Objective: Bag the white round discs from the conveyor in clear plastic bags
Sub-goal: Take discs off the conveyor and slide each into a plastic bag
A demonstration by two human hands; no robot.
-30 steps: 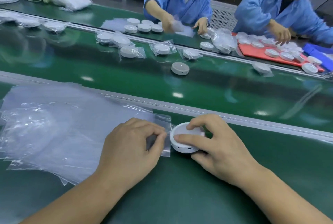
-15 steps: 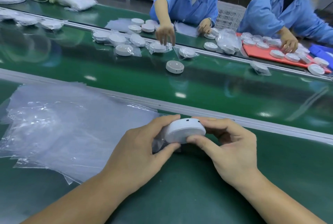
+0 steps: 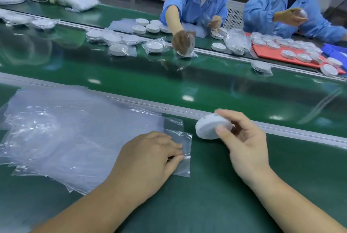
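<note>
Right hand [image 3: 244,144] gripped white round plastic disc [image 3: 208,127], tilted. Left hand [image 3: 148,161] pinched clear plastic bag [image 3: 185,139] edge, just left of disc.

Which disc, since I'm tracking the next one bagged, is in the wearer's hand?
The tilted disc in the right hand, beside the bag; the rest are far across the belt.
</note>
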